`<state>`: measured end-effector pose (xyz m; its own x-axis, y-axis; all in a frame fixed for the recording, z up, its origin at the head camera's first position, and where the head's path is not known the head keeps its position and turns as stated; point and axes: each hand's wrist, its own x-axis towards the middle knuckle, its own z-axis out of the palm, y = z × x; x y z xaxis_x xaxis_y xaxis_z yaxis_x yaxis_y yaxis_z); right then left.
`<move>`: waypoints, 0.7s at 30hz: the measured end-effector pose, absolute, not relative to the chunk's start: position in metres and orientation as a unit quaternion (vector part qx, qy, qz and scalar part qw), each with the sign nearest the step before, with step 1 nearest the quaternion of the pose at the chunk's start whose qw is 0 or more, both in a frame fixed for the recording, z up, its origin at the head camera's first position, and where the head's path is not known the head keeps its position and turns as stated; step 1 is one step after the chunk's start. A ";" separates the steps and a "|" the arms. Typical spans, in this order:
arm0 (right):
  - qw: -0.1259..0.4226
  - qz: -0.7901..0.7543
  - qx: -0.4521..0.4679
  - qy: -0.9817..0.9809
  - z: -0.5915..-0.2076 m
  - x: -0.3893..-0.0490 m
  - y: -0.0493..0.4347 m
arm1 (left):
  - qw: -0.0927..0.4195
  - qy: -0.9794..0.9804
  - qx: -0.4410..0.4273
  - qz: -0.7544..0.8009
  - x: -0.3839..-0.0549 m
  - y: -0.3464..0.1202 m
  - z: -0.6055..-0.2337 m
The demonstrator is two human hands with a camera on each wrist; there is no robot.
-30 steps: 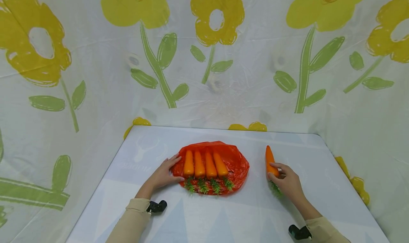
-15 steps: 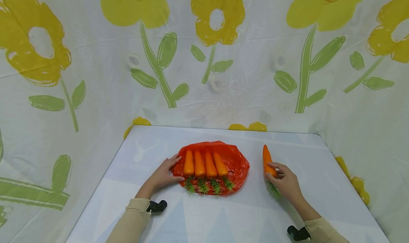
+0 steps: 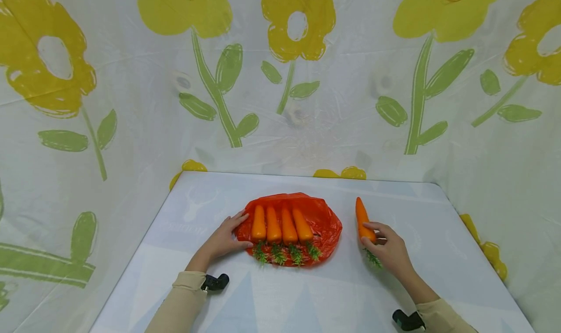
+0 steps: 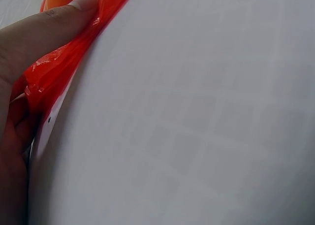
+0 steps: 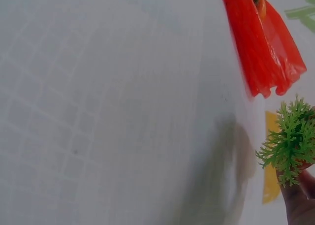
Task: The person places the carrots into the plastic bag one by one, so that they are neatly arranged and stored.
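Note:
A red plastic bag lies spread on the table. Several orange carrots with green leafy tops sit side by side on it, tips away from me. My left hand holds the bag's left edge; in the left wrist view its thumb lies over the red plastic, the other fingers partly hidden. To the right of the bag, my right hand pinches another carrot near its leafy end. That carrot's green top shows in the right wrist view, while most of its orange body is out of sight.
The white table has a pale blue pattern and ends at a back edge. A white curtain printed with yellow flowers hangs behind and beside it. A black wrist camera sits at the left cuff, another at the right.
My right hand has moved a little to the left with its carrot, closer to the red bag. The left hand, the bag and the carrots on it look unmoved.

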<state>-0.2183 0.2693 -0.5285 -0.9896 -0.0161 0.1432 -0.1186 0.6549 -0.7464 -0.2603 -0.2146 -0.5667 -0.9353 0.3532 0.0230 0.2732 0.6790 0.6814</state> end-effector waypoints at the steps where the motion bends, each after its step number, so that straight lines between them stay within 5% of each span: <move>1: 0.061 0.415 0.036 -0.907 -0.528 -0.218 0.269 | 0.055 0.915 0.172 0.362 -0.260 -0.215 -0.567; 21: 0.084 0.421 0.071 -0.900 -0.526 -0.214 0.257 | 0.061 0.917 0.163 0.359 -0.260 -0.215 -0.566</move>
<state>-0.2142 0.2573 -0.5258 -0.9760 -0.0566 0.2102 -0.1976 0.6352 -0.7466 -0.2604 -0.2148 -0.5663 -0.9396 0.3423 0.0046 0.2544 0.6892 0.6784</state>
